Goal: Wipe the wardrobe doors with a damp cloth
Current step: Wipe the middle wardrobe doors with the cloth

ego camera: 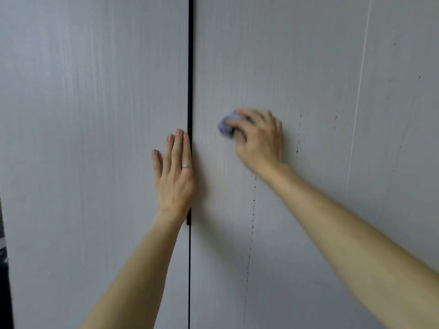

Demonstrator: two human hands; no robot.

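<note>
Two wardrobe doors, one cloth, two bare forearms and one ring are in view. Far to the left of the left grip (174,176), a dark strip (4,281) runs down the picture's edge, cut off and too dim to name. The left door (83,138) is pale grey with a faint upright grain. The left grip lies flat against it, fingers straight and close together, holding nothing. The ring (187,166), a thin one, sits on the finger nearest the door's edge; the thumb is hidden. Just right of this grip runs the narrow black gap (190,67) between the doors, and a small dark piece at the wrist is hard to make out.

On the right door (320,91), the right grip (259,138) is curled round the bunched lilac cloth (225,127) and holds it against the panel. The cloth shows only at the grip's upper left, the rest lying under the fingers, and both are blurred. Just right of this grip runs a broken line of dark specks (298,136). Farther right, a thin pale line (358,91) slants down the door.
</note>
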